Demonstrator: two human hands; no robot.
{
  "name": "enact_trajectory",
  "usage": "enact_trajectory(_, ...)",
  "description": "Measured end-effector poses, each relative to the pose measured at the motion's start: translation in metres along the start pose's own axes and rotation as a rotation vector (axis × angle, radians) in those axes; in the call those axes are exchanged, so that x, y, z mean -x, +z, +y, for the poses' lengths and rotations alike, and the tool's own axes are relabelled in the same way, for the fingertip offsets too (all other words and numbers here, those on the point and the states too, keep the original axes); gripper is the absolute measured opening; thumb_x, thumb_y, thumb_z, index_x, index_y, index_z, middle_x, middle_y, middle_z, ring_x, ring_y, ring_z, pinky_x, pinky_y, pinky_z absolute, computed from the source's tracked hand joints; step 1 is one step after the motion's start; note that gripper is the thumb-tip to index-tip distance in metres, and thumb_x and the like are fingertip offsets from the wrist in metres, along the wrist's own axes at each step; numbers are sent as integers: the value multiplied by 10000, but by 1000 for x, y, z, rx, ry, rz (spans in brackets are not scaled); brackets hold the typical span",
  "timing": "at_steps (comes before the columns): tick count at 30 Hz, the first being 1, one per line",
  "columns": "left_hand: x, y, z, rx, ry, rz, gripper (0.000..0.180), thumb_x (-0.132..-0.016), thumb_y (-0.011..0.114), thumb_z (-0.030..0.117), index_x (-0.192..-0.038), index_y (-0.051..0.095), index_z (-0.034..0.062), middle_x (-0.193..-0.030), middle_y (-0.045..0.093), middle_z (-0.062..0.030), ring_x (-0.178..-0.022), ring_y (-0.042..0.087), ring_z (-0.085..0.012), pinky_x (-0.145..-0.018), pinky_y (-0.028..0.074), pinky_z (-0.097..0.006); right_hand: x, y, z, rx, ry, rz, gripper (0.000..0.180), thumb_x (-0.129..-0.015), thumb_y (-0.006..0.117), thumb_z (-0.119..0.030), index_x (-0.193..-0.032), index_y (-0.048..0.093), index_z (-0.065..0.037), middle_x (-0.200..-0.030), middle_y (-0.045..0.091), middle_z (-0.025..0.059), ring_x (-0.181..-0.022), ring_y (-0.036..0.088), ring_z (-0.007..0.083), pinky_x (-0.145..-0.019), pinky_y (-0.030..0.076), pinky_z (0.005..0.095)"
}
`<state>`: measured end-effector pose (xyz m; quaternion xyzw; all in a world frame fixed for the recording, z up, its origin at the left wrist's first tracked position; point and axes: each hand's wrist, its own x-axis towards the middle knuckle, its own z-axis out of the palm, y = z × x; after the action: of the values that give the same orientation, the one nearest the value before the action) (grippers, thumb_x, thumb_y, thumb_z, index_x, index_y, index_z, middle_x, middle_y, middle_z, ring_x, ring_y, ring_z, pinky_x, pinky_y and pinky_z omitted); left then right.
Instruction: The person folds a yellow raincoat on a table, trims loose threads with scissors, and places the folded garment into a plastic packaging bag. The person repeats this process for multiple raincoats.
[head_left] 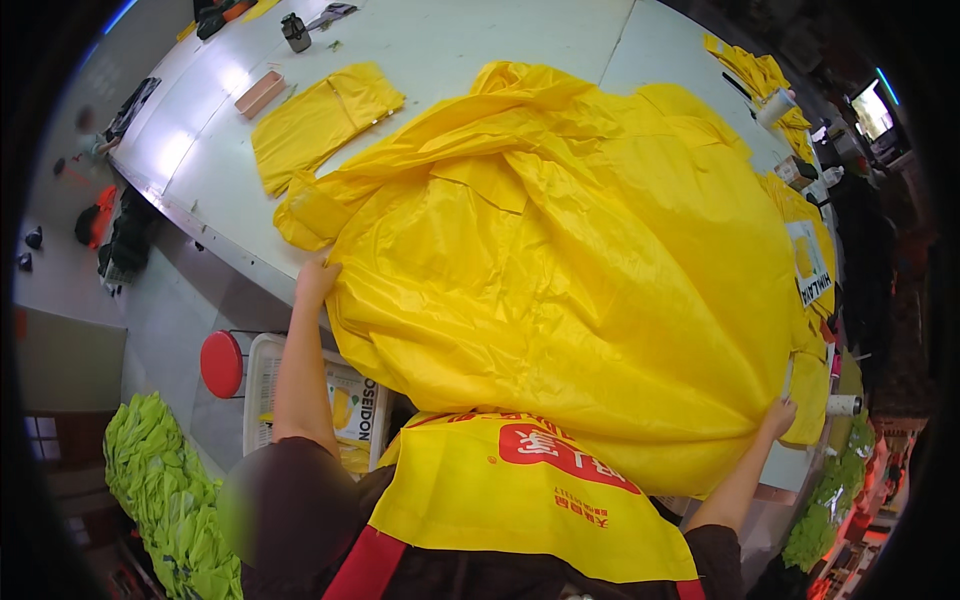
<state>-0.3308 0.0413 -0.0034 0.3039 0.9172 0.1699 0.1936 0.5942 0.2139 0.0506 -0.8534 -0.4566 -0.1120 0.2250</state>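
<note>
A large, shiny yellow raincoat [560,270] is spread and bunched across the table in front of me, its near side hanging over the edge against my yellow apron [470,480]. At its left edge, my left hand [318,280] is closed on the fabric. Far to the right, my right hand [778,417] pinches the opposite edge, and creases fan out from that grip. Folds and a flap show in the upper part of the coat. Just beyond its left end lies a folded yellow garment [325,120].
On the pale table [440,40] are a pinkish tray [260,94] and a dark bottle [296,33]. More yellow garments [760,75] and a white roll [775,107] line the right side. Below left stand a red stool [221,364], a white basket [262,375] and a lime-green fabric heap [165,480].
</note>
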Motion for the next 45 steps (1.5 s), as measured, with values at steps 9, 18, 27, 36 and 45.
enact_trajectory(9,-9,73,181,302,833,397,212,-792,513,39,-980,609,20,-923,626,-163,-897,576,-332,-785,461,-395,216,10,-426,-981,-945,-675,235,-867,489,-38,-1088,564,-16,-990,621,121,-885,603,201,-772,477,295)
enact_trajectory(18,-150,82,209,535,399,191,532,-870,484,481,-929,619,-30,-932,628,-213,-880,595,-317,-783,445,-380,204,142,-522,-523,-856,-866,284,-867,460,-66,-1136,517,6,-1085,590,185,-981,570,343,-857,444,379)
enact_trajectory(27,-188,85,213,810,405,111,327,-863,586,263,-902,615,-60,-853,648,-77,-758,549,-111,-679,431,-272,197,129,-516,-727,-1016,-707,254,-805,504,-1,-1051,560,-32,-922,598,186,-876,571,351,-763,456,395)
enact_trajectory(36,-123,90,206,-50,611,664,203,-784,636,194,-915,602,42,-857,609,-140,-780,577,-313,-692,465,-377,210,140,-546,-728,-1062,-743,195,-759,595,-50,-952,577,-72,-828,592,108,-761,577,318,-666,467,390)
enact_trajectory(45,-104,79,196,326,308,427,203,-777,663,250,-779,589,60,-764,608,-86,-723,577,-287,-617,451,-381,242,112,-563,-740,-1249,-715,169,-711,643,-102,-853,554,-79,-841,573,77,-727,589,260,-581,482,356)
